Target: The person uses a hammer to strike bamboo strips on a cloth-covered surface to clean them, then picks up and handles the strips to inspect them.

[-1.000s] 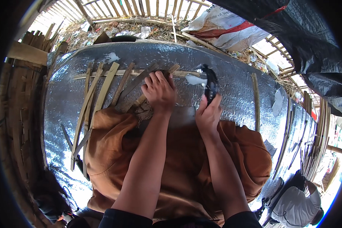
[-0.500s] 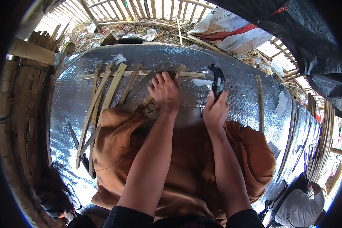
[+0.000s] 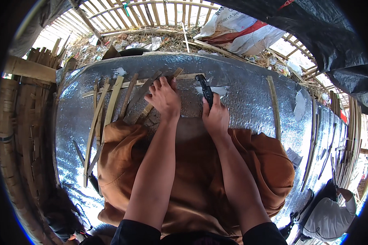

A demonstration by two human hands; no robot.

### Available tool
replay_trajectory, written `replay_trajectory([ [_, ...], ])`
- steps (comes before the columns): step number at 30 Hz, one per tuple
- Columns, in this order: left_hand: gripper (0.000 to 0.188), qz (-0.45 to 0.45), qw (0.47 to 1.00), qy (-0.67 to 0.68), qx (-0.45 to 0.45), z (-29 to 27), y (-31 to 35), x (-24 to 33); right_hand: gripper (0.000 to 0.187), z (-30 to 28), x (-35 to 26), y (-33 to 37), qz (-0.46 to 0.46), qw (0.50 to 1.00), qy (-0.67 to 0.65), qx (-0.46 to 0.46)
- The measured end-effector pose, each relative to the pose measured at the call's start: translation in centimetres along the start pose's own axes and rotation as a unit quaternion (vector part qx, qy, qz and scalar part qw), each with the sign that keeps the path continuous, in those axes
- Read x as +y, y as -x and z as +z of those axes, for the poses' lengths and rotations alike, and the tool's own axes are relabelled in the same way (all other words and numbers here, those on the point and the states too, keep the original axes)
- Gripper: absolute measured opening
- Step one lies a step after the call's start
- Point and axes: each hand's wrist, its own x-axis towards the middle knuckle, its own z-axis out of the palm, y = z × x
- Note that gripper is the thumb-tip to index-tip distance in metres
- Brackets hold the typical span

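My left hand [image 3: 164, 100] is bent over a bamboo strip [image 3: 145, 112], close to where it crosses a long bamboo crosspiece [image 3: 188, 76]. The thumb and fingers close on it there; anything small between the fingertips is hidden. In my right hand [image 3: 216, 116] is a black hammer [image 3: 207, 92], its head up near the crosspiece's right end. More strips, among them a pale one [image 3: 114, 100] and a dark one [image 3: 143, 92], lie side by side across the crosspiece to the left. A brown cloth [image 3: 184, 175] covers my lap under both forearms.
Silvery foil sheeting [image 3: 245, 98] spreads under the work. A knife-like dark blade [image 3: 78, 151] lies at the left, a single bamboo strip [image 3: 274, 106] at the right. Bamboo walling [image 3: 24, 134] stands left. Two other people, one in a white top [image 3: 329, 218], sit at the lower corners.
The hammer has swung left and down toward the crosspiece, with my right hand still around it. My left hand stays at the crossing. The whole view has shifted slightly.
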Motion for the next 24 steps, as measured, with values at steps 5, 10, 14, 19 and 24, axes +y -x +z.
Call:
replay_trajectory([
  [5,0.036,0.022,0.999,-0.002,0.029,0.5,0.3,0.0,0.032,0.1,-0.1,-0.1,-0.031,0.999,0.031,0.003],
  [10,0.034,0.030,0.998,0.008,0.046,0.6,0.5,0.1,0.035,-0.4,-0.2,-0.5,-0.042,0.998,0.034,0.014],
  [14,0.034,0.022,0.999,0.002,0.044,0.3,0.5,-0.2,0.040,0.3,0.1,-0.7,-0.065,0.997,0.036,-0.003],
  [19,0.034,0.027,0.999,0.018,0.036,-0.1,0.6,0.1,0.042,-0.4,0.9,-0.4,-0.029,0.999,0.016,-0.008],
  [24,0.034,0.042,0.999,0.006,0.033,-0.3,0.9,-0.5,0.038,-1.3,0.5,0.5,-0.034,0.999,0.008,-0.014],
])
